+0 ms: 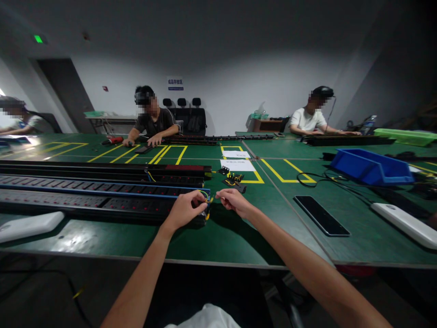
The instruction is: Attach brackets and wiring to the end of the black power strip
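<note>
Left hand (186,209) is at the right end of the nearest strip (102,202), a long black power strip lying across the green desk (218,237). Its grip is curled and pressed onto the strip end, thumb on the near side. Thin wires (206,197), yellow and blue, stick out of that end between the two hands. Right hand (234,200) is just beside it, fingertips pressed together in a pinch on the yellow wire end; the contact is tiny and hard to see. Both forearms reach in from the bottom edge.

More black strips lie parallel behind the first. Small black parts (234,179) sit just past the hands, near two paper sheets (237,165). A phone (321,215) lies flat to the right, apart from the hand. A blue bin (372,166) is further right, with a black cable (314,177) looped beside it. A white bar (406,224) lies at the right edge and a white block (29,225) at the left. Three other people sit at the far side: one (153,120) with hands on the desk, one (309,119) to the right, one (17,120) at the left edge.
</note>
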Tool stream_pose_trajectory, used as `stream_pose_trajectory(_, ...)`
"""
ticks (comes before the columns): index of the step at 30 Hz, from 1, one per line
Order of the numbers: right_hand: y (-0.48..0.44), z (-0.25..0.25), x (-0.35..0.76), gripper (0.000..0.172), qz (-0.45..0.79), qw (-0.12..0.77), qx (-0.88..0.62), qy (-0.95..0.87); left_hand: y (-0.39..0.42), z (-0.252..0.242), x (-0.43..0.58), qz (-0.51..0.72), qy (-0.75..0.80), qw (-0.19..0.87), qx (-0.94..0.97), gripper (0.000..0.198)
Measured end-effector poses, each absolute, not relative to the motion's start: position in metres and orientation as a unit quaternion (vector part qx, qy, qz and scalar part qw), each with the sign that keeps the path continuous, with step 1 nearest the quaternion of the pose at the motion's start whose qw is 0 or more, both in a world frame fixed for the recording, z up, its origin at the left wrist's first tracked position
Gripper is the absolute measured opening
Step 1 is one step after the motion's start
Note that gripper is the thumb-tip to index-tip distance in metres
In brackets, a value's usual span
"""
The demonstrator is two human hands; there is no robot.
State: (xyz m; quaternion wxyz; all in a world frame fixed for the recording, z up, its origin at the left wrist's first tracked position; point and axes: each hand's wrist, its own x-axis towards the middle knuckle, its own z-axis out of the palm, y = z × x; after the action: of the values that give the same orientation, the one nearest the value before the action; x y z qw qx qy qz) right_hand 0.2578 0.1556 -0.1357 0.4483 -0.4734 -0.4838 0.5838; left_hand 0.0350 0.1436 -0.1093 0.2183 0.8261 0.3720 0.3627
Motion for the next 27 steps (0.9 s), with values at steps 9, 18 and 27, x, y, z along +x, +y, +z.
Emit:
stream_pose_trajectory(9,0.155,-0.135,0.26,0.025,0.585,0.446,-0.474,-0.483,0.132,-0.112,0.031,0.316,0.372,0.003,0.873,0.011)
stream_pose_trajectory(18,0.156,-0.136,0.259,0.025,0.582,0.444,-0.477,-0.486,0.126,-0.111,0.03,0.292,0.373,0.024,0.88,0.016)
stream_pose_trajectory(27,0.158,-0.139,0.26,0.025,0.578,0.445,-0.477,-0.49,0.122,-0.091,0.041,0.217,0.476,0.082,0.848,0.002)
